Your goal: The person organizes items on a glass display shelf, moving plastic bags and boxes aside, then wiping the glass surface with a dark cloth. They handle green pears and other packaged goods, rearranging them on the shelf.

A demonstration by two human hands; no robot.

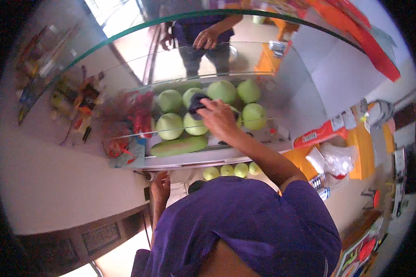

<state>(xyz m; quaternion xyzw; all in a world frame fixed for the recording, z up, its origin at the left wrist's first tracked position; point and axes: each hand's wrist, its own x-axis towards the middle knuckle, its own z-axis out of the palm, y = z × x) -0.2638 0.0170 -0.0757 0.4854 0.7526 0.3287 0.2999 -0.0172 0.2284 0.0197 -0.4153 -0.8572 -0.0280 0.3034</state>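
Note:
My right hand [218,119] reaches over a shelf of green round fruits and grips a dark bunched cloth [198,104]. The cloth is in front of the round fruits in the back row, partly covering one. Other pale green fruits, such as a large one [169,126] and one at the right [254,116], stand in two rows. A long green gourd [179,146] lies along the shelf's front. Lower left, my left hand [161,185] hangs just below the front edge, its fingers loosely bent and apart, with nothing visible in them.
Glass panes [291,87] edge the shelf, and a mirror behind reflects a person. Red items [142,113] fill its left end. Several more green fruits [226,170] sit below. At the right, a red package [320,135] and clear plastic wrap [339,158] lie by an orange wooden unit.

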